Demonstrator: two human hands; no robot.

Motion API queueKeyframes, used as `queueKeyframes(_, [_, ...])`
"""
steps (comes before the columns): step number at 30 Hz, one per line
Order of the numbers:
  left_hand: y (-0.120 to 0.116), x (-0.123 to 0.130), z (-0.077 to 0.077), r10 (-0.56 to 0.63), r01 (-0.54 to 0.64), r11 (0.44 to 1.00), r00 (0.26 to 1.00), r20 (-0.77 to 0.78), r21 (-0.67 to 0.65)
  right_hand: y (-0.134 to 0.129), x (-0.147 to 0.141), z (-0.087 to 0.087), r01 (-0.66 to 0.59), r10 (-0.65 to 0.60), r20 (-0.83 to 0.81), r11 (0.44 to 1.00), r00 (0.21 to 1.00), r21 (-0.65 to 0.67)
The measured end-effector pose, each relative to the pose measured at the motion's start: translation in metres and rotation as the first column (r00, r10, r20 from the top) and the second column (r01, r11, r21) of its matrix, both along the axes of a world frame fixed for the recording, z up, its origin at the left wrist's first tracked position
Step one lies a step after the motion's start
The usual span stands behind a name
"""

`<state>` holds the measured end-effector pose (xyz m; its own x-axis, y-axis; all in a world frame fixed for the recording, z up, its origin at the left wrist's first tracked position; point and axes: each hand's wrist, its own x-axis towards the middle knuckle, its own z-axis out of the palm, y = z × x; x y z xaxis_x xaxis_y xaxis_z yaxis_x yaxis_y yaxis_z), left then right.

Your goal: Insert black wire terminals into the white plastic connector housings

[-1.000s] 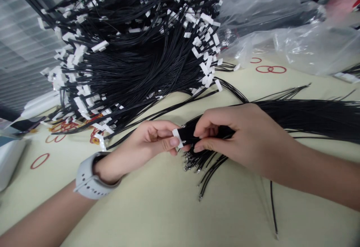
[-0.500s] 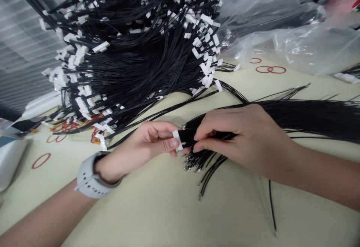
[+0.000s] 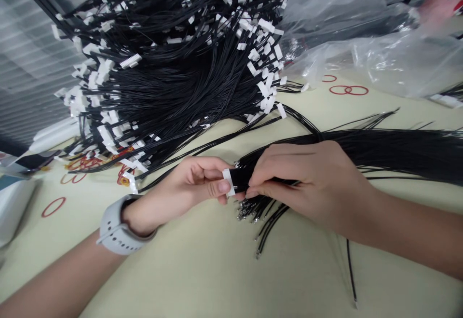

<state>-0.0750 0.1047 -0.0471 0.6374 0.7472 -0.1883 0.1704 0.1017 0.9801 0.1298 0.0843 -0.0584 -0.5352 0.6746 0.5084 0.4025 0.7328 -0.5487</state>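
Between the thumb and fingers of my left hand (image 3: 202,183) is a small white connector housing (image 3: 228,182), held at its end. Black wires (image 3: 241,179) run out of its right side towards my right hand (image 3: 300,175). The thumb and forefinger of that hand are pinched together on a black wire close to the housing; the very tip is hidden. Under both hands lies a thick bundle of loose black wires (image 3: 398,151), with bare metal terminals (image 3: 248,211) at its left end. A grey watch band (image 3: 121,226) is on my left wrist.
A large heap of black wire harnesses (image 3: 188,81) with white connectors fills the back left. Clear plastic bags (image 3: 398,62) lie at the back right. Red rubber bands (image 3: 349,89) are scattered on the pale table (image 3: 217,269). One single wire (image 3: 350,274) hangs towards the front.
My right hand has shifted slightly downward, its fingertips still pinched near the housing. The left hand and the white housing are almost where they were.
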Motion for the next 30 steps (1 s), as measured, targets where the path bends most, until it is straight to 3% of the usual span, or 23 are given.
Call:
queueKeyframes(8, [-0.001, 0.001, -0.002, 0.039, -0.040, 0.999, 0.999, 0.021, 0.036, -0.002, -0.003, 0.002, 0.105, -0.106, -0.009, 0.989, 0.994, -0.106])
queueKeyframes(13, [-0.003, 0.006, -0.001, 0.096, -0.096, 0.994, 0.995, 0.009, 0.059, -0.004, -0.003, 0.001, 0.138, -0.136, 0.040, 0.989, 0.990, -0.054])
queueKeyframes(18, [-0.004, 0.006, -0.001, 0.072, -0.073, 0.996, 0.997, 0.018, 0.059, -0.005, -0.005, -0.004, 0.133, -0.133, -0.056, 0.991, 0.990, 0.005])
queueKeyframes(25, [-0.006, 0.007, -0.002, 0.069, -0.079, 0.993, 0.992, 0.105, 0.090, -0.005, -0.008, -0.006, 0.147, -0.156, -0.143, 0.986, 0.977, -0.073])
queueKeyframes(30, [-0.010, 0.007, -0.005, 0.104, -0.115, 0.982, 0.991, 0.078, 0.148, -0.006, -0.010, -0.009, 0.173, -0.190, -0.157, 0.978, 0.969, -0.116])
